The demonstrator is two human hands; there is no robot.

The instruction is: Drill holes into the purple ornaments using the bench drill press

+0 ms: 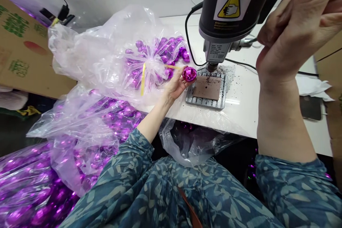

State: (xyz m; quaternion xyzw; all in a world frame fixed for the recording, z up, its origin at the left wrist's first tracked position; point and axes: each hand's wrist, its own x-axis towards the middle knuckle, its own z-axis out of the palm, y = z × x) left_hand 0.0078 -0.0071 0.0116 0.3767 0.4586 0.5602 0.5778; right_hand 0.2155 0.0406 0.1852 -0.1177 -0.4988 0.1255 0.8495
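Note:
My left hand [176, 84] is closed on a shiny purple faceted ball [189, 73], its fingertips under and behind it. The ball is at the left edge of a brown board [207, 87] with a small hole, lying on the slotted metal base [190, 101] of a small bench drill press [227, 10]. Above the board is the drill's chuck [212, 66], with dark shavings scattered around. At upper right, my right hand [294, 32] is raised beside the motor housing, fingers curled at the end of the metal feed lever [251, 41]; its grip is partly hidden.
Left of the press, a clear plastic bag [107, 46] of purple balls lies on the white table [240, 114]. Larger bags of purple balls [34, 185] stand lower left. An open plastic bag [184, 146] hangs at the table edge. Right: a phone [310, 108] and white paper [312, 87].

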